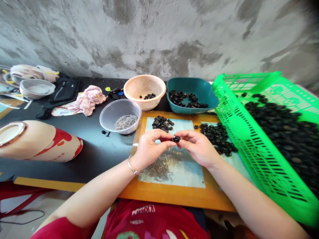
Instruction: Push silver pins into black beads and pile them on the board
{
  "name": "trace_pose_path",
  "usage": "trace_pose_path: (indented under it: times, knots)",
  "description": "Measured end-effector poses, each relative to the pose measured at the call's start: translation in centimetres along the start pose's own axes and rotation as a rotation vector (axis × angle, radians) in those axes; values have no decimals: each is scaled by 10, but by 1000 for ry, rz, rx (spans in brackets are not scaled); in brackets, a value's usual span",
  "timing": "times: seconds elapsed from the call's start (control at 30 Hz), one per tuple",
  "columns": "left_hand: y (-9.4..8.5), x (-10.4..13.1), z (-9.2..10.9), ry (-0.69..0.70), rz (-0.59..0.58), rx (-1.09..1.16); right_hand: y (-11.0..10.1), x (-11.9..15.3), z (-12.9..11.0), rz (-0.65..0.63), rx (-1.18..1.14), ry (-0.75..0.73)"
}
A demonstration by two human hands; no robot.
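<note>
A small round black part (pixel 176 139) is pinched between the fingertips of both hands, above a pale sheet on the table. My left hand (pixel 154 144), with a bracelet at the wrist, grips it from the left. From the other side my right hand (pixel 196 146) closes on it with thumb and forefinger. Beyond the hands lies a pile of black round pieces (pixel 161 123), some with holes. Below my left hand is a heap of metal pins (pixel 159 168). More black rings (pixel 219 137) are piled to the right of my right hand.
A clear bowl of pins (pixel 126 122), a peach bowl (pixel 144 87) and a teal basin (pixel 191 94) with black pieces stand behind. At right is a green basket (pixel 239 122) full of black parts. Left lie a tumbler (pixel 42 141) and a pink cloth (pixel 87 100).
</note>
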State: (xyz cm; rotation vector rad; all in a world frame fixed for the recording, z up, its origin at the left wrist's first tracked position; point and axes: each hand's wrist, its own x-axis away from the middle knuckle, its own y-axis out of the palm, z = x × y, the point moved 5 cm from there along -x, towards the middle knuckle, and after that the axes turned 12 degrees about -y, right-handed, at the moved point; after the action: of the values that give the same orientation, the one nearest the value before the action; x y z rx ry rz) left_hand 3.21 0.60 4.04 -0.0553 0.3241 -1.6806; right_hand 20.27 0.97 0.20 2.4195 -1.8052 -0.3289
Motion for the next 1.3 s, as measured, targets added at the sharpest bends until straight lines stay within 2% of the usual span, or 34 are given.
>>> trace_pose_path:
  times: [0.33,0.63,0.8,0.93,1.03,1.3]
  knots:
    - [0,-1,0,9,12,-16,0,1,-6,2,168,-89]
    - [1,-2,-2,-8,-34,46,6,4,-17,-3,346,-220]
    - [4,-4,-11,-176,-90,202,8,6,-20,4,327,-232]
    - [8,-6,-18,-345,-151,374,9,8,-18,-28,305,-183]
    - [11,-6,-21,-415,-205,456,8,10,-17,-29,347,-167]
    - [26,1,-35,-658,-424,678,19,12,-38,-141,674,-401]
